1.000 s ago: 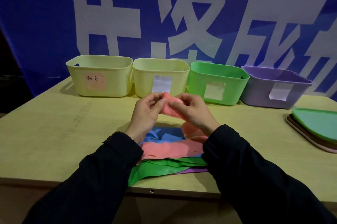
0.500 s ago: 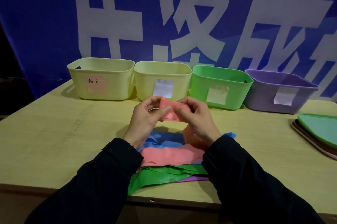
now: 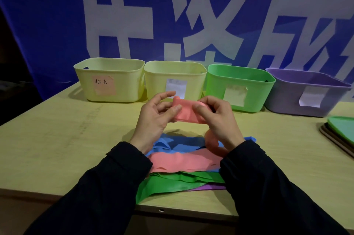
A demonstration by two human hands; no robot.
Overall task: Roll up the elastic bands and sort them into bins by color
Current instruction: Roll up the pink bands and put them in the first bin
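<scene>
Both hands hold one pink elastic band (image 3: 186,110) up above the table. My left hand (image 3: 153,119) pinches its left end with thumb and fingers; my right hand (image 3: 218,119) grips the rolled right end. The band's tail hangs down under my right hand to the pile. On the table lie a blue band (image 3: 183,143), the flat pink part (image 3: 182,161), a green band (image 3: 172,183) and a purple band (image 3: 210,188). Along the back stand a yellow bin with a pink label (image 3: 109,79), a second yellow bin (image 3: 174,77), a green bin (image 3: 239,85) and a purple bin (image 3: 306,91).
The wooden table (image 3: 57,135) ends close to me at its front edge. Stacked trays, green on top (image 3: 341,129), lie at the right edge. A blue banner with white characters (image 3: 172,14) hangs right behind the bins.
The pink band has been spread wider between my hands, the left fingers opening out, while the hands stay at about the same height above the pile.
</scene>
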